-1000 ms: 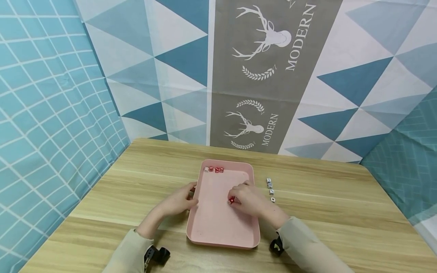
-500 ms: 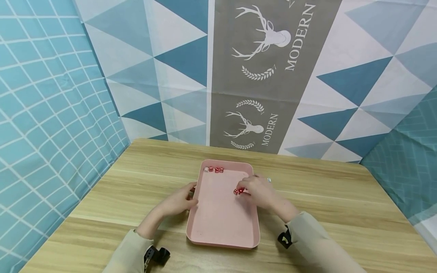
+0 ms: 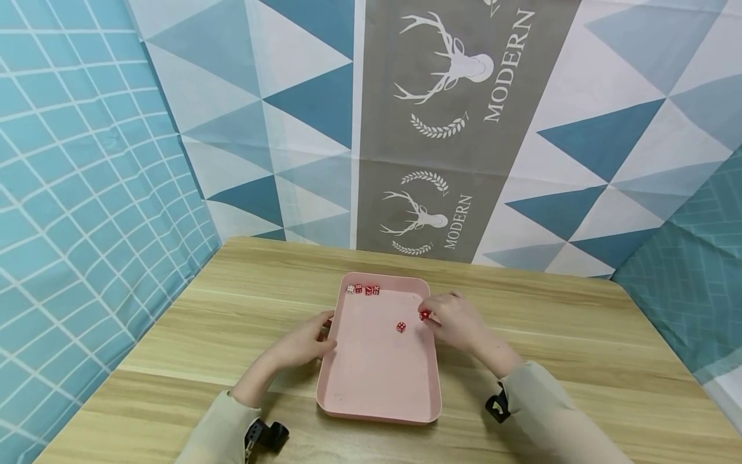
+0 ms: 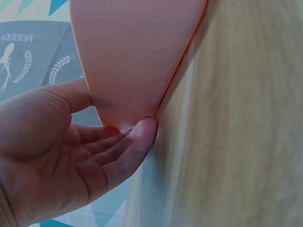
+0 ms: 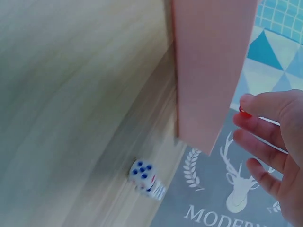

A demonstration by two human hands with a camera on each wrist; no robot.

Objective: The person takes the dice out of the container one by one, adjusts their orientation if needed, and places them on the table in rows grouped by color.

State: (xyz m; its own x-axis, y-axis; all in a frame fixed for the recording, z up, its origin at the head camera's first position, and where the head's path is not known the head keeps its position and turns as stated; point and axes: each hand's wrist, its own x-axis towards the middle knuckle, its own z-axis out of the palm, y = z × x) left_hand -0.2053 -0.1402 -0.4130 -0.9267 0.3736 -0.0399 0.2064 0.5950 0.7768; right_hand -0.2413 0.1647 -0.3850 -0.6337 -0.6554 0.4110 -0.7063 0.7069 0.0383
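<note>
My right hand (image 3: 458,322) pinches a red die (image 3: 425,315) between thumb and fingertips, over the right wall of a pink tray (image 3: 379,380). In the right wrist view only a sliver of that die (image 5: 244,112) shows. Left of it, a loose red die (image 3: 400,327) lies on the tray floor. At the tray's far left corner, a white die (image 3: 350,289) and 3 red dice (image 3: 368,290) form a short row. My left hand (image 3: 301,338) holds the tray's left side, thumb and fingers against the wall (image 4: 128,71).
White dice with blue pips (image 5: 142,172) stand on the wooden table (image 3: 551,335) just outside the tray's right wall; my right hand hides them in the head view. Patterned cloth (image 3: 307,129) hangs behind the table.
My right hand has moved right and away from me, from the tray's middle to its right wall. One red die now lies released on the tray floor. The left hand stays put.
</note>
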